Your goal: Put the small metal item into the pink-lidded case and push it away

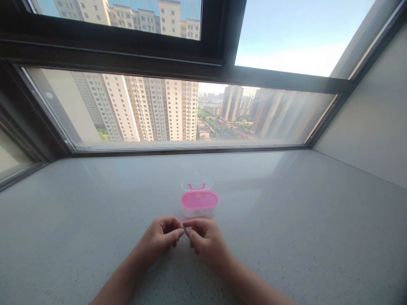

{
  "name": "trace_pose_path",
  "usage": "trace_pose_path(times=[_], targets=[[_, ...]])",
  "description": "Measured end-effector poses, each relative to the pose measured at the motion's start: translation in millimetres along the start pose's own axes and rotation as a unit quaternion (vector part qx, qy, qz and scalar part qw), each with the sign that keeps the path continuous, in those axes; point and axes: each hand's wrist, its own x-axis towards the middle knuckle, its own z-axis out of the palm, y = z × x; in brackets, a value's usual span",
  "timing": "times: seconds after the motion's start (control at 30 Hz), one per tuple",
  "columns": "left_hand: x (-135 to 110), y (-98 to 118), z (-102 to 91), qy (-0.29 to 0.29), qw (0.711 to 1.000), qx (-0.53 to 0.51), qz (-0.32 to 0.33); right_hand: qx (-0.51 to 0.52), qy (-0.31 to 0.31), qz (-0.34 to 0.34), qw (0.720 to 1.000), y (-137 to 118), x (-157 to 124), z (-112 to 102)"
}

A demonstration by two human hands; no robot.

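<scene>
My left hand point(164, 235) and my right hand point(205, 237) meet just above the light speckled sill. Thumb and forefinger of each are pinched together around one tiny dark piece point(184, 228), too small to name. Just beyond my fingers stands a small oval box point(199, 212) with clear sides. A pink tray point(199, 201) covers its top, and a few small bits lie on that. Behind it rests a clear lid point(208, 183) with a pink handle point(197, 187).
The wide speckled sill point(286, 220) runs out to a dark window frame point(190, 151). A pale wall point(375, 118) bounds it on the right. Tall buildings point(152, 108) show through the glass.
</scene>
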Motion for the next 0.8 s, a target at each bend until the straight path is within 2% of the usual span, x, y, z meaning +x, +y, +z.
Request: trace_pose_path(times=[0.43,0.8], targets=[[3.4,-3.0,0.5,0.020,0.999,0.028,-0.007,0.029,0.014,0.016,0.999,-3.0,-1.5,-1.0],[3.4,-3.6,1.0,0.016,0.999,0.031,-0.004,0.010,0.010,-0.010,1.000,5.8,0.6,-1.0]])
